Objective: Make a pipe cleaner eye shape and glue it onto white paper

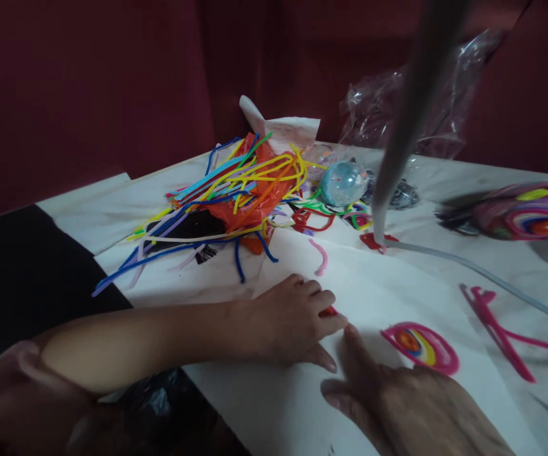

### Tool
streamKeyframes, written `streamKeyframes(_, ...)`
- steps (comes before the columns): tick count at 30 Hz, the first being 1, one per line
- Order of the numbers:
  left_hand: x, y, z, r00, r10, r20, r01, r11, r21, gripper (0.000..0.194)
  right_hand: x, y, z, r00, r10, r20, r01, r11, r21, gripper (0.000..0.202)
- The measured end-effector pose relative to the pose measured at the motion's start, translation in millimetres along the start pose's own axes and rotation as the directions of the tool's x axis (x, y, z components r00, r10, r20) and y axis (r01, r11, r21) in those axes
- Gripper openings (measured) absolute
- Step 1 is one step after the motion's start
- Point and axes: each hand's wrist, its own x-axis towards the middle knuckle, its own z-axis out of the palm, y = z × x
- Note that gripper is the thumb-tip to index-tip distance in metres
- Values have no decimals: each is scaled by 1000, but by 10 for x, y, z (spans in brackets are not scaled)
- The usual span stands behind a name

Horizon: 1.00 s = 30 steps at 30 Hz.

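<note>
At the lower right, my right hand [407, 405] lies over white paper [359, 285], index finger stretched out and thumb apart. Its index fingertip meets a fingertip of another person's hand [288, 316], which rests on the sheet over a small red piece [328, 311]. At the lower left, blurred, my left hand [27, 399] is wrapped round that person's forearm [145, 342]. A pink loop with orange, blue and yellow coils [421, 347] lies just beyond my right hand. Farther back on the paper is a curved pink strip [320, 256].
Colourful pipe cleaners [226, 183] are heaped at the back, beside a clear ball with blue inside [343, 182]. Clear plastic wrap [397, 114] stands behind. A blurred grey rod [407, 120] crosses the view. Pink strips [502, 329] and a colourful object [535, 212] lie right.
</note>
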Motion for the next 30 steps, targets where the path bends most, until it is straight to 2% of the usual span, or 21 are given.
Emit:
streamKeyframes(4, -11, -1, 50, 1000, 2, -21, -2, 1000, 4, 56, -61, 64, -50, 998, -66, -5, 66, 995, 79, 29)
streamKeyframes(6, -10, -7, 68, 999, 9, -38, -9, 1000, 5, 57, -130, 103, -31, 996, -82, -19, 82, 997, 8, 37)
streamKeyframes(8, -7, -12, 73, 999, 13, -49, -13, 1000, 4, 57, -173, 120, -11, 998, -50, -49, 46, 995, -84, 43)
streamKeyframes(11, -5, -8, 63, 999, 5, -34, -5, 1000, -4, 57, -126, 96, -17, 997, -41, -62, 31, 988, -153, 48)
streamKeyframes(14, -12, 6, 56, 1000, -3, -10, 3, 1000, -22, 57, -10, 61, -28, 998, -45, -43, 41, 996, -83, 49)
streamKeyframes(18, -24, -4, 52, 1000, 8, -8, -8, 999, -51, 57, 13, 83, 5, 997, -60, -49, 57, 997, -61, 49)
streamKeyframes(20, -27, -40, 37, 1000, 4, 13, -3, 996, -90, 57, -39, 121, 28, 999, -48, 14, 49, 997, -60, 44)
streamKeyframes(23, -31, -124, -3, 1000, 6, 19, -1, 973, -229, 62, -111, 171, 60, 996, -18, 88, 23, 999, -50, 34)
streamKeyframes(26, -41, -201, -50, 997, -71, 5, 68, 922, -380, 66, -136, 190, 88, 993, -3, 119, 8, 999, -44, 28)
streamKeyframes(28, -47, -227, -77, 992, -128, -19, 110, 907, -407, 60, -142, 191, 100, 991, 2, 137, 3, 999, -38, 26)
streamKeyframes(30, -47, -232, -93, 989, -123, -80, 84, 923, -376, 47, -152, 191, 102, 989, 4, 148, 1, 999, -34, 25)
